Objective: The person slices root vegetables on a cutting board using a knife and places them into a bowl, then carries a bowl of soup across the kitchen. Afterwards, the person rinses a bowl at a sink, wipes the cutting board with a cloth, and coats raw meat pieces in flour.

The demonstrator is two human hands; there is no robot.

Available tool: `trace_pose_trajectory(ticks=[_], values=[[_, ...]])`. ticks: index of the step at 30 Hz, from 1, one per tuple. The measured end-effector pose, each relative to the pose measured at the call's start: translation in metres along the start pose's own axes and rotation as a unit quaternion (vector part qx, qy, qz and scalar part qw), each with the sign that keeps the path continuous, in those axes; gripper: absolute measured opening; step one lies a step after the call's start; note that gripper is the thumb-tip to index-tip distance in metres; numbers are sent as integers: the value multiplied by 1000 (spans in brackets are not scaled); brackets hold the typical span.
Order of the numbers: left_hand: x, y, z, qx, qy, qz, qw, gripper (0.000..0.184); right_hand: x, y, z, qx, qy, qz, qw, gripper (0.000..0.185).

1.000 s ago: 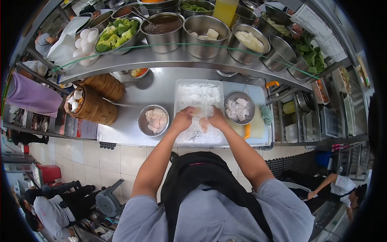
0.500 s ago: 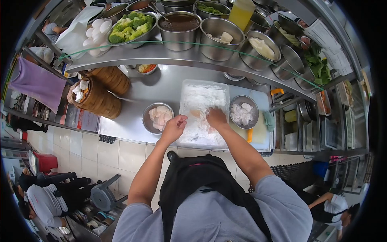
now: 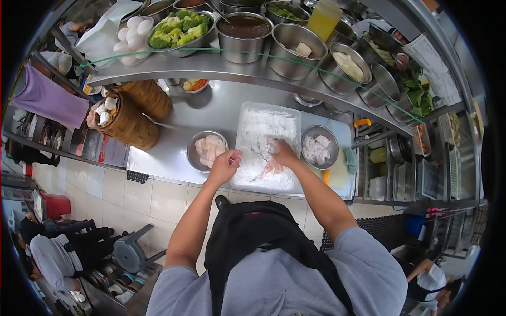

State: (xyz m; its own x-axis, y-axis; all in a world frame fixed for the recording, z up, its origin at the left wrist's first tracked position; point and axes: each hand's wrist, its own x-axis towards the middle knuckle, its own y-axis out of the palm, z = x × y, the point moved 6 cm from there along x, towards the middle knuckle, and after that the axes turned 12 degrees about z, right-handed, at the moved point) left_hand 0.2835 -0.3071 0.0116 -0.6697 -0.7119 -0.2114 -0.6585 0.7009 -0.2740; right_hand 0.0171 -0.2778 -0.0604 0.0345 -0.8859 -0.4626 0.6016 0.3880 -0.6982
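Note:
A clear tray [image 3: 244, 118] of white powder [image 3: 267, 122] lies on the steel counter. My right hand [image 3: 284, 153] is down in the powder, its fingertips dusted white; whether they grip something is hidden. Beside it a pinkish raw piece [image 3: 271, 169] lies in the powder. My left hand [image 3: 225, 165] hovers between the tray's left edge and a steel bowl [image 3: 191, 153] of pale raw pieces [image 3: 210, 148], its fingers loosely curled and apart, with nothing visible in them. Right of the tray, another steel bowl [image 3: 333, 154] holds white-coated pieces [image 3: 317, 149].
Bamboo steamers [image 3: 132, 126] are stacked at the left. A shelf [image 3: 221, 71] above carries eggs [image 3: 132, 39], broccoli [image 3: 182, 29], a pot of brown sauce [image 3: 244, 45] and more pots. A cutting board [image 3: 342, 137] lies under the right bowl. People stand at lower left [image 3: 52, 258] and lower right [image 3: 429, 276].
My left hand has left the tray and moved toward the left bowl. My right hand has shifted within the powder. The camera view has tilted slightly.

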Motion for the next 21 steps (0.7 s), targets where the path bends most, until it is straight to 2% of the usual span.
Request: trace_pose_trajectory(ticks=[1,2,4,5,8,9,11,15,17,21], values=[[0,0,2,-3,-1,-1,1000,25,-14,-14,10,-63,33,-7,997,71],[1,0,3,-5,1,0,1000,25,-23,-12,14,-64,34,-6,997,71],[4,1,6,-6,6,4,1000,25,-39,15,13,-150,89,103,979,80],[7,1,8,5,3,5,1000,25,-42,19,14,-150,91,100,979,80],[10,2,4,6,0,-2,1000,25,-32,31,-2,-31,91,57,994,74],[9,1,3,-5,-2,-10,1000,26,-32,30,-4,-30,90,56,994,74],[7,-1,1,-10,-5,-7,1000,26,-33,14,-2,-56,62,-57,995,65],[10,0,4,-18,-18,17,1000,25,-36,-10,17,-142,8,-82,986,63],[12,2,7,-3,-8,14,1000,25,-32,-11,23,-50,62,-1,997,61],[13,2,5,23,-2,13,1000,25,-18,9,24,-127,42,29,991,59]])
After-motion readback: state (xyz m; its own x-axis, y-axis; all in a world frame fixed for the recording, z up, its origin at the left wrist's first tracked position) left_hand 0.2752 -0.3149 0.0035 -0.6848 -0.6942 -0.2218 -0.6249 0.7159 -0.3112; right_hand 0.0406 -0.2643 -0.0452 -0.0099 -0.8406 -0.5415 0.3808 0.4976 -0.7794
